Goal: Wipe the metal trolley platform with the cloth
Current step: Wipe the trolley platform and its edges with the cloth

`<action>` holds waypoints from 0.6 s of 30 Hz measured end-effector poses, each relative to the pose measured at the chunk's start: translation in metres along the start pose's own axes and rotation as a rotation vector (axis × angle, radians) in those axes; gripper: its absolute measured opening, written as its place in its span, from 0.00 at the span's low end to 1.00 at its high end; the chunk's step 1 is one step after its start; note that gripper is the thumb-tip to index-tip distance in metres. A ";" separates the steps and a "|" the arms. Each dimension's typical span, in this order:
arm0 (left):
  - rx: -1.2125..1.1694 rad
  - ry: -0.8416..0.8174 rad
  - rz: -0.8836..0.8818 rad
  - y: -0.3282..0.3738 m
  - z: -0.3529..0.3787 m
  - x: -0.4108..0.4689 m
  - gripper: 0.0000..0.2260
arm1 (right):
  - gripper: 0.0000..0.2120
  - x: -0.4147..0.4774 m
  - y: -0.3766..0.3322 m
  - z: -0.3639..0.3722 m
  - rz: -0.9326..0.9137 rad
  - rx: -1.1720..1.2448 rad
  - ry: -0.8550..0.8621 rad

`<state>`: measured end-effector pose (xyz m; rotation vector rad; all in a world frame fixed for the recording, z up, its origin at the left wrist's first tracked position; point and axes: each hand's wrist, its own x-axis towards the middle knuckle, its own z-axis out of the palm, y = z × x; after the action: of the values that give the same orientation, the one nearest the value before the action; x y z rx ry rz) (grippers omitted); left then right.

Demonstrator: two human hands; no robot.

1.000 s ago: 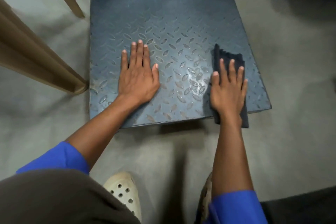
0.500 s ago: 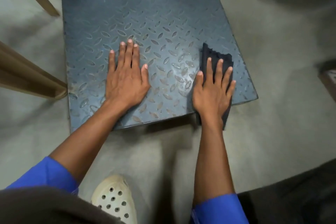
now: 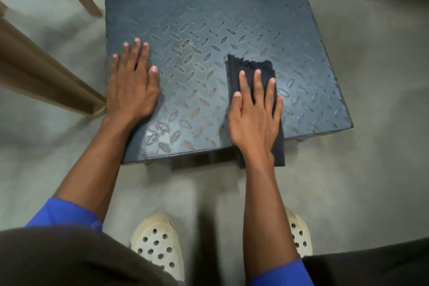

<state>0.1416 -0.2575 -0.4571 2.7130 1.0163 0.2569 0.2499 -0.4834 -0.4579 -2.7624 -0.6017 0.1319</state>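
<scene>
Down on the floor (image 3: 371,169) sits the metal trolley platform (image 3: 209,18). A dark cloth (image 3: 248,69) lies toward its front right corner, overhanging the front edge. The right hand (image 3: 255,118) presses it flat, fingers straight; the left hand (image 3: 132,90) rests flat, fingers straight, by the left edge.

The single view comes from a wide-angle camera worn on the person's head. It faces forward and steeply down, close above the dark blue-grey metal trolley platform with a raised diamond pattern (image 3: 209,18), which fills the upper middle. The left hand (image 3: 132,90) and the right hand (image 3: 255,118) reach in from the lower edge. Two cream perforated clogs (image 3: 157,246) on the grey concrete floor (image 3: 371,181) show at the very bottom.
</scene>
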 end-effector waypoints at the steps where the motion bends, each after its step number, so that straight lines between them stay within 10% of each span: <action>1: -0.023 0.011 0.002 -0.004 -0.001 -0.001 0.27 | 0.27 0.014 -0.006 0.001 0.023 0.021 -0.007; 10: -0.104 0.107 0.010 -0.003 -0.003 -0.003 0.24 | 0.25 -0.048 -0.089 0.037 -0.309 0.044 -0.001; 18: -0.029 0.061 0.015 -0.002 0.000 -0.006 0.24 | 0.26 0.019 -0.045 0.019 -0.012 0.068 0.040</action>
<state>0.1359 -0.2599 -0.4582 2.7032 1.0011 0.3566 0.2465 -0.4308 -0.4618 -2.6889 -0.5920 0.0929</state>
